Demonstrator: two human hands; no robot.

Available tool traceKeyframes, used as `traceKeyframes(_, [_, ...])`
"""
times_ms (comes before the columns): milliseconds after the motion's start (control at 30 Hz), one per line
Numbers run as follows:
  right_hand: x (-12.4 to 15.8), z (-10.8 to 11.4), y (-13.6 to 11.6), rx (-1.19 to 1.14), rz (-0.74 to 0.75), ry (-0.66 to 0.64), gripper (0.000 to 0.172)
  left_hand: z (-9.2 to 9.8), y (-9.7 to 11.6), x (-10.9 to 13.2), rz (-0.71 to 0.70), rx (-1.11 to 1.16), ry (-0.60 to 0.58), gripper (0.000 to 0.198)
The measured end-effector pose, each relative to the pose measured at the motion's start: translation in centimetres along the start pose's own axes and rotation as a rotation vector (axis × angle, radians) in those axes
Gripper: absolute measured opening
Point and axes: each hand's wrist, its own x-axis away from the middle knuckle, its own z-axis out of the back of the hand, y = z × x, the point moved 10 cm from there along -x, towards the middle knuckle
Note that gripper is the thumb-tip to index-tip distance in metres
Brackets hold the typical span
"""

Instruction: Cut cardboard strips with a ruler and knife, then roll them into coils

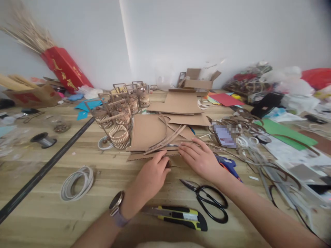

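Note:
My left hand (152, 174) is closed round a small brown piece (169, 164) that looks rounded; the fingers hide most of it. To its right, my right hand (198, 157) lies with fingers stretched out at the front edge of the stacked cardboard (148, 127), beside thin brown strips. Curved brown strips (168, 137) rest on the cardboard just beyond both hands. Closer to me lie black-handled scissors (210, 201) and a yellow-and-black utility knife (181, 216). Part of a blue glue gun (229, 166) shows behind my right wrist.
Several small woven baskets (119, 136) stand left of the cardboard. A white coil (77, 183) and a wire spool (43, 140) lie at left, near a black strip (46, 170). Tangled strips (258, 162), a phone (224, 136) and green paper (287, 133) crowd the right side.

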Motion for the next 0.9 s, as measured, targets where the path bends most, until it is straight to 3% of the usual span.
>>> traceKeyframes(100, [-0.4,1.7,1.6,-0.032,-0.083,0.075,0.018,1.2,0.7,-0.8,-0.061,-0.039,0.073,0.023])
traceKeyframes(200, [0.2,4.8,3.1,-0.066,-0.197,0.231,0.021,3.3,1.3,-1.5,-0.108,-0.041,0.140,0.023])
traceKeyframes(267, [1.2,6.7,3.1,-0.066,-0.221,0.341,0.024,4.9,1.5,-1.9,-0.131,-0.050,0.174,0.020])
traceKeyframes(333, [2.0,6.8,2.2,-0.098,-0.178,0.335,0.019,6.5,1.7,-2.4,-0.152,-0.068,0.211,0.016])
traceKeyframes(400, [2.3,4.3,0.7,-0.177,-0.097,0.167,0.014,7.7,1.9,-2.8,-0.166,-0.091,0.240,0.013])
traceKeyframes(467, [2.8,0.1,-0.8,-0.259,-0.041,-0.098,0.018,8.5,2.0,-3.2,-0.181,-0.105,0.249,0.013])
traceKeyframes(533, [3.7,-4.4,-1.3,-0.325,-0.083,-0.360,0.022,9.0,2.0,-3.5,-0.184,-0.109,0.254,0.015])
traceKeyframes(667, [3.7,-8.3,-0.8,-0.362,-0.147,-0.471,0.024,10.1,1.7,-3.8,-0.185,-0.123,0.261,0.021])
traceKeyframes(900, [2.5,-11.1,-1.0,-0.406,-0.157,-0.577,0.025,12.3,1.6,-4.6,-0.161,-0.175,0.288,0.024])
